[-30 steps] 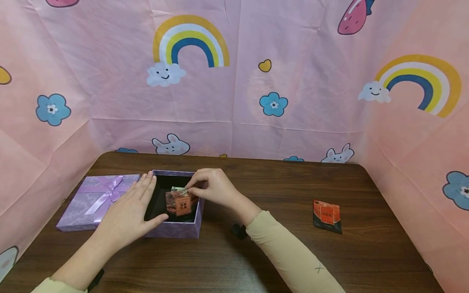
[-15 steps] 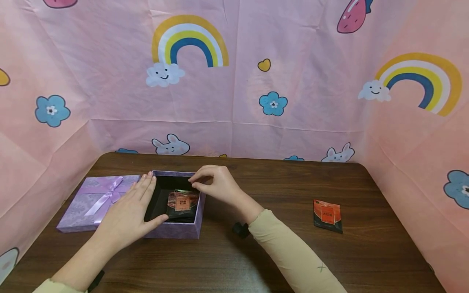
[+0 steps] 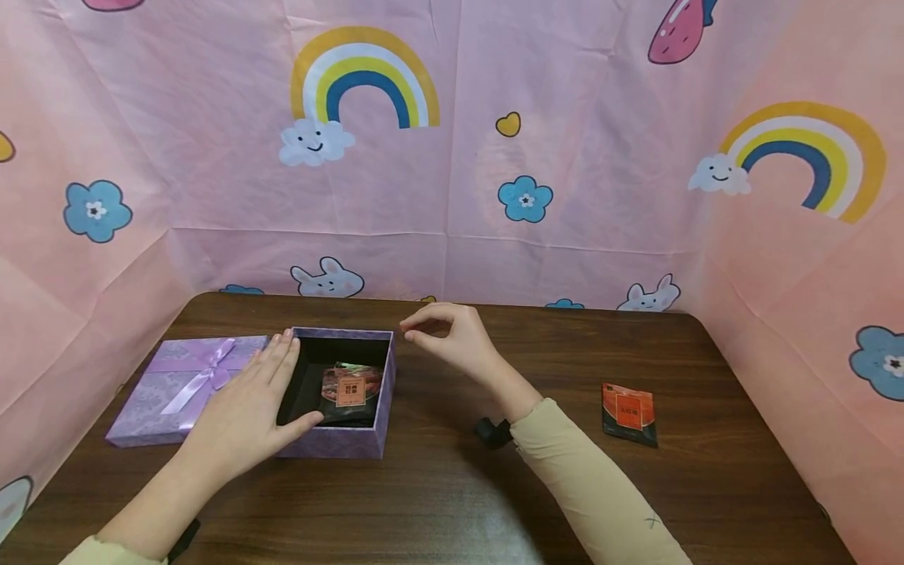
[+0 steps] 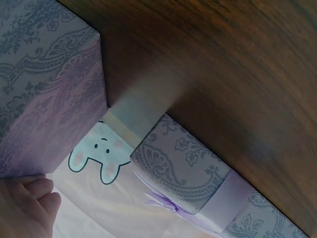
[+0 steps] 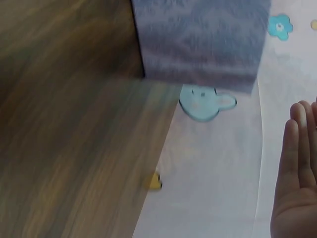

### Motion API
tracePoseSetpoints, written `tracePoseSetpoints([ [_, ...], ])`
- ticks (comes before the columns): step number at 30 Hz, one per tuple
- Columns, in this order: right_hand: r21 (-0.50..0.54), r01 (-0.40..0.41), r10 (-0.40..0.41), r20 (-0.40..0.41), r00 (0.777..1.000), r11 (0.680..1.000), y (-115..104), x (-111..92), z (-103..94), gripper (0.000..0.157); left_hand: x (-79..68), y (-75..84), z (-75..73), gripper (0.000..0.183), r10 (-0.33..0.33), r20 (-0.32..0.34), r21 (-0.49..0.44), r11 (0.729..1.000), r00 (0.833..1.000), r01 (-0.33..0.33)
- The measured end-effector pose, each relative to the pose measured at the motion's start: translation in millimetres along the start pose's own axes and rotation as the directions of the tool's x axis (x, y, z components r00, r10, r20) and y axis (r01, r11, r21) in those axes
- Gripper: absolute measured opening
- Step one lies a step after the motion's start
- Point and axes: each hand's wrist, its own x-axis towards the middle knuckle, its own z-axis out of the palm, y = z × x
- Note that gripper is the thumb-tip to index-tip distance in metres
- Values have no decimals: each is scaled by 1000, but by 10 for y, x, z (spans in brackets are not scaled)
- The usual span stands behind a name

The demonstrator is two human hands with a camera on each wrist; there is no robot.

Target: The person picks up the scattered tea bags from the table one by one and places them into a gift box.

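Note:
An uncovered purple patterned box [image 3: 335, 445] with a dark inside stands left of centre. Several red-and-black tea sachets, or what look like them, lie in a pile [image 3: 351, 392] at its right side. My left hand [image 3: 243, 412] rests on the box's left edge with fingers straight; in the left wrist view its fingertips [image 4: 42, 198] touch the outer wall. Just right of the box, above the table, my right hand [image 3: 459, 345] holds nothing, thumb and index finger apart. The right wrist view has the right hand [image 5: 297, 183] with fairly straight fingers.
Left of the box, partly behind my left hand, lies its purple lid [image 3: 176, 377] with a ribbon bow. One more orange-and-black sachet [image 3: 628, 414] lies on the brown wooden table [image 3: 452, 486] at the right. Pink printed cloth [image 3: 452, 157] surrounds the table's back and sides.
The right hand has released a sachet into the box, onto the pile, and moved right and up past the box's right wall. My left hand has stayed on the box.

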Motion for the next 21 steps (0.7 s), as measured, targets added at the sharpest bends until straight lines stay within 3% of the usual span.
tracePoseSetpoints([
  [7, -9, -40, 39, -65, 997, 999, 89, -113, -343, 14, 4, -1, 0, 110, 1, 10, 4, 1000, 1000, -1],
  [21, -123, -136, 114, -175, 978, 983, 278, -435, -1027, 18, -6, 10, -7, 109, -1, -10, 4, 1000, 1000, 1],
])
